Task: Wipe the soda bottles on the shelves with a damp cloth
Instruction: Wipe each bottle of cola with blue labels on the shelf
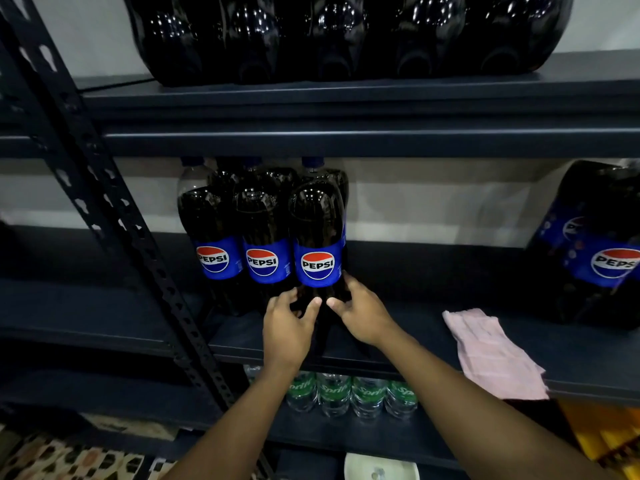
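Middle shelf (415,327), left part: three Pepsi bottles in the front row, labels forward; at least three more caps and shoulders behind them, full count hidden. Left hand (285,323) and right hand (360,313) both grip the lower body of the front-right bottle (317,237), just under its label, fingers curled round either side and thumbs nearly meeting in front. One pink cloth (491,351) lies folded at the shelf's front edge to the right, well apart from both hands and overhanging the edge a little. Wrapped Pepsi pack (595,251) at the right end; a dark wrapped row (346,39) on the shelf above, at least five. Four Sprite bottles (349,393) show below. Judgement: large, full bottle, likely heavy, smooth plastic that turns slippery once damp. Best held low on the body or at the neck, not by the label.
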Demonstrator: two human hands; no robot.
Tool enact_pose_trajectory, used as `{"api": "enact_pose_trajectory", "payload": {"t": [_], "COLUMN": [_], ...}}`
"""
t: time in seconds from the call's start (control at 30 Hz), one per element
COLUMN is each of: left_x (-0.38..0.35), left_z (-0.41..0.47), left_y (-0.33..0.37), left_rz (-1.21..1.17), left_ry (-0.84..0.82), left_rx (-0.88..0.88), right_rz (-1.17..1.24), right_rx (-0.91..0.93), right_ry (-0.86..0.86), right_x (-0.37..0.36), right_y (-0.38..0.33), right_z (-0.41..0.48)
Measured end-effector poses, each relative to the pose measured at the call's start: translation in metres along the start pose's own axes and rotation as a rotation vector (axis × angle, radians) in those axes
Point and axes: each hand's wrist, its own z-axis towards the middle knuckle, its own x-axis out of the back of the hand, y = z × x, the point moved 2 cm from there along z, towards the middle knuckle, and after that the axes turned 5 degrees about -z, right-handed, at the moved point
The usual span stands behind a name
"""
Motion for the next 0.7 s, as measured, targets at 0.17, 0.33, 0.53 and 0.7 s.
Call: {"api": "enact_pose_trajectory", "payload": {"t": [0.17, 0.33, 0.53, 0.7], "left_x": [0.000, 0.000, 0.004, -0.016], "left_z": [0.000, 0.001, -0.006, -0.030], "left_y": [0.000, 0.003, 0.009, 0.030], "left_rz": [0.027, 0.104, 0.111, 0.043], "left_ry": [-0.008, -0.041, -0.039, -0.073], "left_rx": [-0.011, -0.037, -0.029, -0.128], "right_rz": [-0.005, -0.004, -0.026, 0.030], "right_rx": [-0.002, -0.009, -0.019, -0.091], "right_ry": [-0.004, 0.032, 0.042, 0.095], "right_x": [-0.001, -0.004, -0.001, 0.023], "right_y": [0.001, 0.000, -0.001, 0.015], "right_z": [0.002, 0.003, 0.002, -0.021]}}
